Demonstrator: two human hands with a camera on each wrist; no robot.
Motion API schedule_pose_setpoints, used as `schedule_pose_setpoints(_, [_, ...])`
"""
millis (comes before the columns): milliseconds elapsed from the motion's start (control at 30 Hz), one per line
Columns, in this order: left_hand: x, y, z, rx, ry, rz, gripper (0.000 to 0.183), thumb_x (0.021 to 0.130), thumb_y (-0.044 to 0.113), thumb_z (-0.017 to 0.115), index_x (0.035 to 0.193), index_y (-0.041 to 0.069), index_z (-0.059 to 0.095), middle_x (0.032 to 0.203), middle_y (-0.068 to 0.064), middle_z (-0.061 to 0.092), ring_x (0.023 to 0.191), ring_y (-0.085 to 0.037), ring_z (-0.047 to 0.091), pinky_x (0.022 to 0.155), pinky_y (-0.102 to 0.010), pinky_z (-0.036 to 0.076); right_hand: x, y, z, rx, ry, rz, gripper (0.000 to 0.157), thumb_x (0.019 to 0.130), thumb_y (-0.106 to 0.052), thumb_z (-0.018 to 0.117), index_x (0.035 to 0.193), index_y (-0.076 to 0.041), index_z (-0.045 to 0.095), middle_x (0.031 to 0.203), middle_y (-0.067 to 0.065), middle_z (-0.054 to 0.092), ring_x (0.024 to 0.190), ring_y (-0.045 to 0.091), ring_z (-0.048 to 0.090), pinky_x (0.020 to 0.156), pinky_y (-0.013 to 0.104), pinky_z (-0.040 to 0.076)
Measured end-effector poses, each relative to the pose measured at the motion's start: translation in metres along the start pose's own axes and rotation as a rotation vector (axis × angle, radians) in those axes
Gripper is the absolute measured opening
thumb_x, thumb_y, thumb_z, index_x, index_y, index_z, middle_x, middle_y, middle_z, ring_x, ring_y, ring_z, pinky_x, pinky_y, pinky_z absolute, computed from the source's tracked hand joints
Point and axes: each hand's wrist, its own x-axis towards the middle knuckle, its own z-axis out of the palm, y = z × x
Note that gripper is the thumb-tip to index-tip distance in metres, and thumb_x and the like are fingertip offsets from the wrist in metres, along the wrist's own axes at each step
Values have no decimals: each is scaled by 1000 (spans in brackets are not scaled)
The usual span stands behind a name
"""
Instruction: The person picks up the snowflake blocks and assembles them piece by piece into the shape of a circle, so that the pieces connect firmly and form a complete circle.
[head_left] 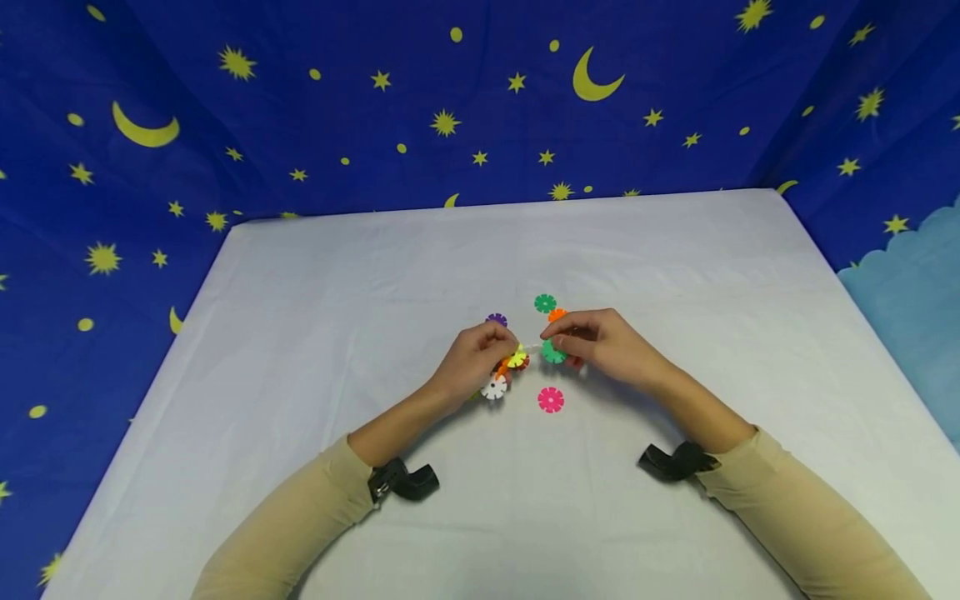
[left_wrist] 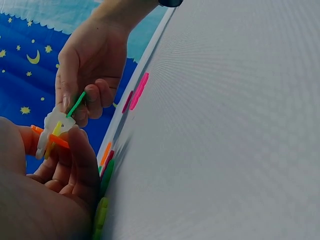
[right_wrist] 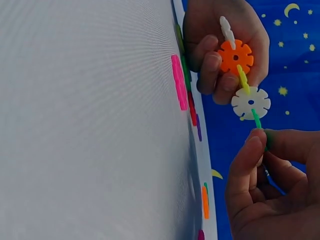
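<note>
Notched plastic discs are joined edge to edge in a short chain above the table. In the right wrist view, a white disc [right_wrist: 226,30] leads to an orange disc [right_wrist: 230,52], a yellow disc [right_wrist: 242,80], another white disc [right_wrist: 241,109] and a green disc [right_wrist: 256,119]. My left hand [head_left: 468,360] holds the chain around its yellow and orange part, fingers curled behind it. My right hand [head_left: 611,346] pinches the green disc between thumb and forefinger, its edge meeting a notch of the white disc. Fingertips cover part of the green disc.
Loose discs lie on the white-covered table [head_left: 480,533]: a pink disc [head_left: 544,397] in front, a purple disc [head_left: 497,318] behind the left hand, a green disc [head_left: 540,300] and an orange disc [head_left: 557,315] behind the right. A blue star-patterned curtain [head_left: 510,125] borders the table.
</note>
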Motion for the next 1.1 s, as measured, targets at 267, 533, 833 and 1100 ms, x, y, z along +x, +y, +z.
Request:
schedule_pose_setpoints(267, [-3,5,0,-49,-45,-26,22,99,16,52,103,-3,61,89,-19,64,64,-35,61,65,-32,51,0,2,1,23,-42,-25,20,95,-14,62,110,-3,69,90,8,68,69,31,62,64,40,54])
schedule_pose_setpoints(533, [-2,3,2,13,17,13,17,99,16,49,97,5,61,74,-10,58,58,-19,53,61,-31,46,-1,2,6,77,-24,-39,16,93,-11,64,107,-6,69,88,11,67,68,34,61,63,40,54])
schedule_pose_setpoints(833, [-3,4,4,96,45,30,16,99,18,47,94,8,57,76,-6,54,69,-19,51,66,-31,44,-1,2,9,91,-9,-52,15,93,-9,64,107,-4,68,90,15,67,67,32,61,63,38,54])
schedule_pose_setpoints(1100, [-2,6,4,114,47,34,17,99,16,46,93,6,58,78,-7,55,70,-20,52,66,-31,44,-1,2,10,71,-5,-50,15,93,-10,65,106,-4,68,86,13,67,67,30,61,62,37,53])
